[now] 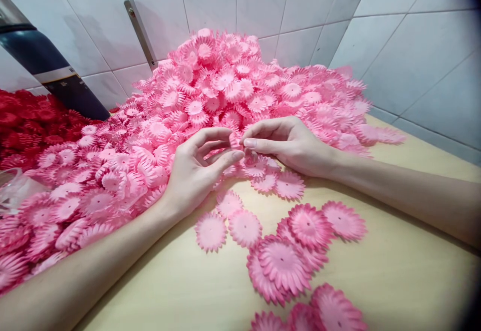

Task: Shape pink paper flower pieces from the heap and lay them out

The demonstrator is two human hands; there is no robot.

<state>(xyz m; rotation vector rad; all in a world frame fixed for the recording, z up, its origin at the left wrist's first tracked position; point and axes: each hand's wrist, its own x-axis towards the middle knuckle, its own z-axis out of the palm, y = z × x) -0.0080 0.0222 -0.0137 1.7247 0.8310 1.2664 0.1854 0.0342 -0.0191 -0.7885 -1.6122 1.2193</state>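
Both hands meet in front of a big heap of pink scalloped flower petal discs [225, 83]. Between the fingertips is a small pink petal disc [235, 140], partly hidden by them. My left hand [201, 166] has its thumb and bent fingers closed around the disc's left side. From the right, my right hand [291, 145] pinches the disc's edge between thumb and forefinger. Just below the hands, several loose pale pink petal discs [290, 185] lie on the table. Closer to me are several darker-edged petal discs [281, 261], some overlapping.
A dark blue bottle [56, 63] stands tilted in view at the left, beside a pile of red petal pieces [33, 120]. Clear plastic [18, 191] lies at the left edge. White tiled walls [424, 60] border the pale wooden table [180, 281]. A metal strip [141, 33] is against the wall.
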